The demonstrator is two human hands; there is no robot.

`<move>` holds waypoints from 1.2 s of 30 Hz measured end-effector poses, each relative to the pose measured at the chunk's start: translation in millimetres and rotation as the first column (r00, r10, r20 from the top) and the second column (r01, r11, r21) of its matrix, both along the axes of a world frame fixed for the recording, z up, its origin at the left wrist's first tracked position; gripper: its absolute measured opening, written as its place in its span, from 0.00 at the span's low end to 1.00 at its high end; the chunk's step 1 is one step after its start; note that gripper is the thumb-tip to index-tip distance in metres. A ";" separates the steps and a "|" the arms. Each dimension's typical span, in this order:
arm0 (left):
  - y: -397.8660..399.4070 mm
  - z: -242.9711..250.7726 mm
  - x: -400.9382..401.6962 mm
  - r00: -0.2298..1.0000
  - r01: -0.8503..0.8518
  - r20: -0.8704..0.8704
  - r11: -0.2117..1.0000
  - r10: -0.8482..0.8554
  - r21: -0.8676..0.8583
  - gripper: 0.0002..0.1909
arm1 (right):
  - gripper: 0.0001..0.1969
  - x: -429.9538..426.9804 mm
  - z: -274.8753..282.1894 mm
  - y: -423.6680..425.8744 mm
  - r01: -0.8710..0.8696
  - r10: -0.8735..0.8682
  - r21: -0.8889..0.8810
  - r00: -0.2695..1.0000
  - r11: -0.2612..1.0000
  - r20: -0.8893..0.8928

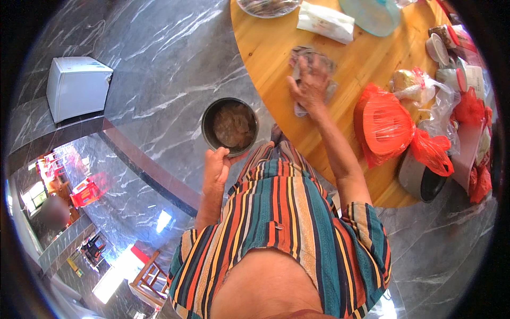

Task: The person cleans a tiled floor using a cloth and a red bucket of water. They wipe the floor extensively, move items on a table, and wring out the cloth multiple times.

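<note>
My left hand (pixel 218 167) grips the rim of a dark round pot (pixel 206 127) and holds it beside the wooden table. Brownish contents (pixel 234 123) lie in the pot; what they are I cannot tell. On the tabletop (pixel 275 75), my right hand (pixel 312 85) presses down on a crumpled greyish cloth (pixel 308 52), fingers spread over it. Parts of the cloth are hidden beneath the palm and fingers. A white packet of tissues (pixel 326 23) lies just beyond the cloth.
A red plastic bag (pixel 384 123) wraps something on the table's right side, close to a pot (pixel 412 175) and several jars (pixel 450 77). At the far edge are a teal translucent lid (pixel 374 16) and a plastic-covered dish (pixel 267 7). A small white fridge (pixel 77 89) stands left.
</note>
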State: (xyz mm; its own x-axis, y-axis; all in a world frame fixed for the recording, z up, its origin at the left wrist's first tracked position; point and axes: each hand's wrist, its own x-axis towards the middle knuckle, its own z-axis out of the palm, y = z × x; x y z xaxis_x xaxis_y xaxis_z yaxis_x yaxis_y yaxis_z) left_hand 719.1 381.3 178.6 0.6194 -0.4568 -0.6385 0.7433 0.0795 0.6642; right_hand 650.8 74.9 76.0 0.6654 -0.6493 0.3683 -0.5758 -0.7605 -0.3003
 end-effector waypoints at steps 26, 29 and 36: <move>-154.1 -20.3 -19.6 0.827 0.560 0.061 0.828 -0.558 -0.027 0.20 | 0.24 -207.5 23.4 91.8 -0.046 0.033 0.213 0.997 0.976 0.063; -170.7 -16.7 -37.1 0.790 0.611 0.094 0.790 -0.606 -0.044 0.19 | 0.24 -258.0 17.5 104.8 0.040 -0.062 0.234 0.994 0.972 0.088; -189.7 6.8 -64.8 0.648 0.736 0.147 0.664 -0.747 0.132 0.18 | 0.26 -353.9 11.9 130.5 0.341 -0.343 0.127 0.939 0.932 -0.003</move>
